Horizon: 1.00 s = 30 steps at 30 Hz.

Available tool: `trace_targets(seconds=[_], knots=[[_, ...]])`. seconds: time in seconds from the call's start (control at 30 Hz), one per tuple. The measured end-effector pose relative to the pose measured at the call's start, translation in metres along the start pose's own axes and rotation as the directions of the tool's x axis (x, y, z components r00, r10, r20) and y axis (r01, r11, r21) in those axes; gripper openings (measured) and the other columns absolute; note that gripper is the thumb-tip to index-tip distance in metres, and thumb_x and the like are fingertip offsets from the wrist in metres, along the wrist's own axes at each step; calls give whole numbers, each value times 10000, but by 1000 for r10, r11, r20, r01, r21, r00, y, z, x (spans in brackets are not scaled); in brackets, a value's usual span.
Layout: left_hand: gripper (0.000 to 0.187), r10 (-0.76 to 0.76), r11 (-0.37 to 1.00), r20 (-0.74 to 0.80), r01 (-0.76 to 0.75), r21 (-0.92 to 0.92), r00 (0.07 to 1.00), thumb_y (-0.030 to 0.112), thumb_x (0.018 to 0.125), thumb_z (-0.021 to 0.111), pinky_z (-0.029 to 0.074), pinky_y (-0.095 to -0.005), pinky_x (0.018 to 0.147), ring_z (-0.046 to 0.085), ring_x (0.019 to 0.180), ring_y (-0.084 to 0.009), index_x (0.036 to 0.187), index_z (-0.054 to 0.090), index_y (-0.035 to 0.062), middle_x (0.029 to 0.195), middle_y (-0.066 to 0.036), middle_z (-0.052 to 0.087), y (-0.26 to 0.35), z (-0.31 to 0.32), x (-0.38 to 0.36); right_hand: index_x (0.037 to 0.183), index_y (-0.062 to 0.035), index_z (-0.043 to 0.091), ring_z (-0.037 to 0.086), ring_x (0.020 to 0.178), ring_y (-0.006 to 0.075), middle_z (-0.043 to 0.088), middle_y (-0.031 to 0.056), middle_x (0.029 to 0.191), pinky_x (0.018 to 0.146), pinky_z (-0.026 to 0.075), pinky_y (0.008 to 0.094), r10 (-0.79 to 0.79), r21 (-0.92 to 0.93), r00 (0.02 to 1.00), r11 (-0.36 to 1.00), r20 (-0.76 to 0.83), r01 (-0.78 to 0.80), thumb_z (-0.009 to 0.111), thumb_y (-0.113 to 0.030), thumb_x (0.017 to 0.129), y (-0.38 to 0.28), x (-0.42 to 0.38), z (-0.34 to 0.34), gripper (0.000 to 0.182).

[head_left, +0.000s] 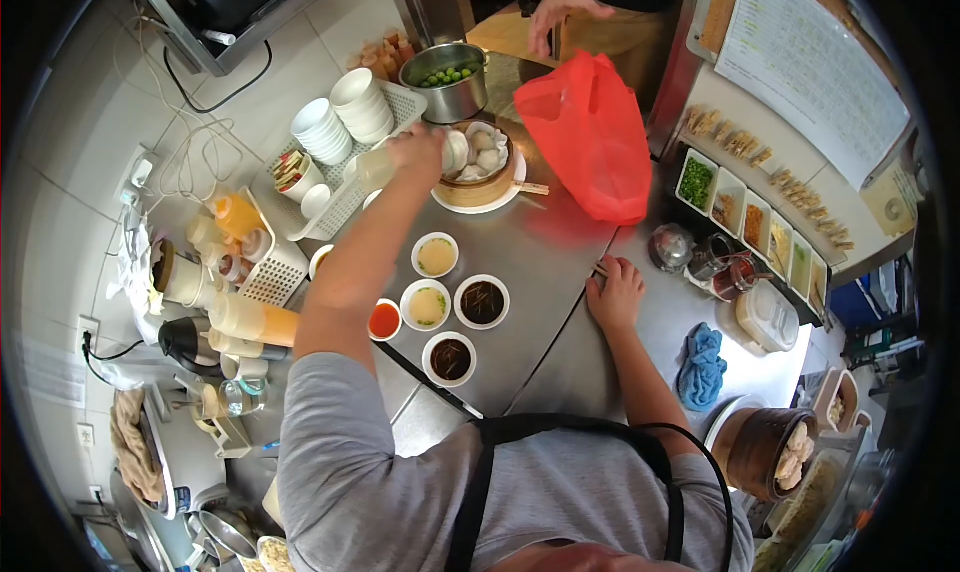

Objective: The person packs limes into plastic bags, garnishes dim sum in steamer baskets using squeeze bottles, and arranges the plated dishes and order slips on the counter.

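My left hand (418, 152) is wrapped round a pale translucent bottle (374, 170) with a whitish end, tipped sideways at the bamboo steamer (490, 188). Round white dumplings (484, 150) sit in the steamer on white liner, and the steamer stands on a white plate (462, 208). Chopsticks (532, 187) in a paper sleeve lie against the plate's right side. My right hand (616, 290) rests on the steel counter near a seam, fingers curled; a small thin thing shows at the fingertips, too small to name.
Nearby stand bowls of dark sauce (482, 303), bowls of pale soup (428, 305) and red sauce (384, 320). A red plastic bag (590, 137) stands by another person's hand (565, 12). Around are a pot of green fruit (444, 82), stacked white bowls (360, 107) and a blue cloth (702, 366).
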<state>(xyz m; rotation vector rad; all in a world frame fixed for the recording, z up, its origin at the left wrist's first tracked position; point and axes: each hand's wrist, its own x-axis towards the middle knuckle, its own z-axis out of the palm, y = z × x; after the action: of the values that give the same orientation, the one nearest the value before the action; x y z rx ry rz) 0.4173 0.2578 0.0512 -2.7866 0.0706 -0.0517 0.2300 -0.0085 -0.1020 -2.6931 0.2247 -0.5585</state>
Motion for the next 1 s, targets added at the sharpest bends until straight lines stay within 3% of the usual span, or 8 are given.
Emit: trace_targets(seconds=[0.27,0.43,0.5,0.63,0.8,0.87,0.9,1.0], knots=[[516,-56,998,60,57,-16,997,179,653,609,389,-402,792,479,992,-275,1127,406,188,1107,-92,422,-31,0,-7,1066,-117,447,387,1001,271,434,84,1058,842,279,416,-1,-7,1000,1000,-2,1,592,-238,632,2,0,5,473],[658,-188,926,94,209,-316,978,248,607,661,400,-417,799,475,1006,-287,1183,351,180,1121,-119,430,-27,14,-24,1046,-112,461,406,992,282,449,93,1055,819,301,431,-19,-49,999,999,-48,16,607,-240,616,6,-1,11,472],[731,-226,811,-88,137,-569,970,276,568,684,395,-396,826,459,1005,-309,1191,339,113,1137,-194,423,-37,52,-42,1024,-96,486,441,969,289,477,114,1026,817,338,422,-82,2,996,997,45,82,606,-218,623,7,3,8,436],[640,-525,343,-180,13,-939,832,209,552,689,409,-345,800,502,927,-277,1096,397,40,1018,-161,501,-66,45,-143,1068,-177,455,422,984,276,459,57,1065,767,348,442,-48,-170,999,984,15,50,572,-313,665,8,-1,17,441],[487,-748,-165,-66,-281,-945,661,94,577,661,437,-289,727,542,828,-159,1006,441,30,934,-87,550,-123,61,-270,1058,-175,463,433,962,285,461,64,1059,759,365,419,-92,-202,996,975,-9,88,559,-310,693,9,-1,14,401],[522,-873,-33,-71,-202,-979,483,120,573,664,437,-302,732,546,836,-180,1028,426,23,944,-101,555,-155,89,-312,1060,-169,461,436,954,289,462,69,1056,755,368,420,-113,-175,993,979,-18,108,563,-298,687,15,-1,20,407],[543,-936,52,-9,114,-992,352,140,570,662,435,-316,741,549,850,-217,1043,424,19,937,-119,562,-163,81,-335,1065,-159,454,434,952,294,459,77,1057,760,365,420,-107,-181,994,978,12,107,562,-285,684,17,-2,22,415],[554,-978,145,-105,231,-962,178,143,564,665,424,-337,765,542,871,-257,1048,434,4,952,-134,557,-188,124,-366,1068,-135,442,429,949,305,450,98,1062,775,357,420,-101,-128,995,987,13,102,558,-250,678,14,-4,16,423]])
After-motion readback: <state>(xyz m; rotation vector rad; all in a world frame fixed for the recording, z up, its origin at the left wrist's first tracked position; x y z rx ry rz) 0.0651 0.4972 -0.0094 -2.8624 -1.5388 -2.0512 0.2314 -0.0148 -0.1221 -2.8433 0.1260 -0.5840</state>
